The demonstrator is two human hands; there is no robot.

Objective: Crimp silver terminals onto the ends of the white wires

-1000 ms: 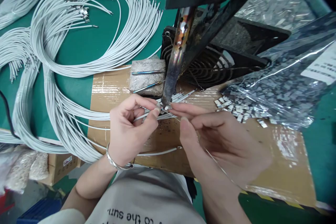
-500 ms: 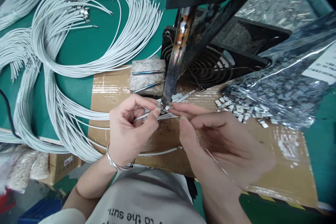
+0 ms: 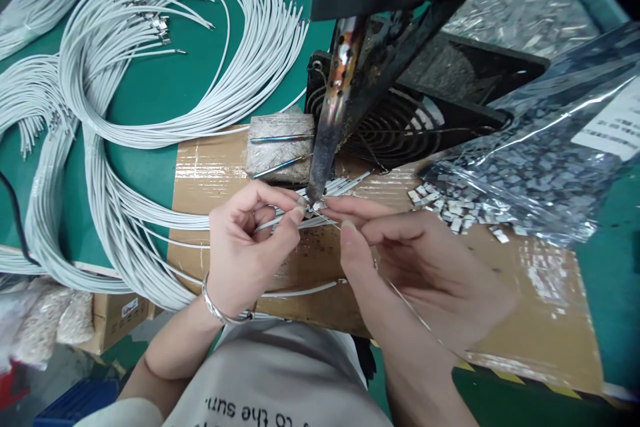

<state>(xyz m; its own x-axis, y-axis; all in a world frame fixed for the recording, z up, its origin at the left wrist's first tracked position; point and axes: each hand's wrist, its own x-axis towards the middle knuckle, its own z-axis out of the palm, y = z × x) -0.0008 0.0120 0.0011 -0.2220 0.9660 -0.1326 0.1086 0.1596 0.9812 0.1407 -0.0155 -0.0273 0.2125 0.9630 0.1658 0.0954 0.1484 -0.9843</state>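
Note:
My left hand (image 3: 255, 240) pinches a white cable (image 3: 269, 223) between thumb and forefinger, its end right at the tip of the soldering iron (image 3: 331, 120). The iron's perforated barrel slants down from a dark holder above. In my right hand (image 3: 400, 253) a thin silvery solder wire (image 3: 407, 303) runs from the fingertips back along the wrist, its front end by the iron tip. A small metal piece (image 3: 319, 205) shows at the tip, partly hidden by fingers. More white cables lie beneath both hands on a brown cardboard sheet (image 3: 530, 327).
Bundles of white cables (image 3: 125, 127) fill the left. A wrapped block (image 3: 280, 140) with two metal rods stands beside the iron, a black fan (image 3: 400, 123) behind it. Loose metal pieces (image 3: 455, 210) spill beside a plastic bag (image 3: 545, 167) of more.
Both hands keep almost the same pose at the iron tip. The view has shifted very slightly.

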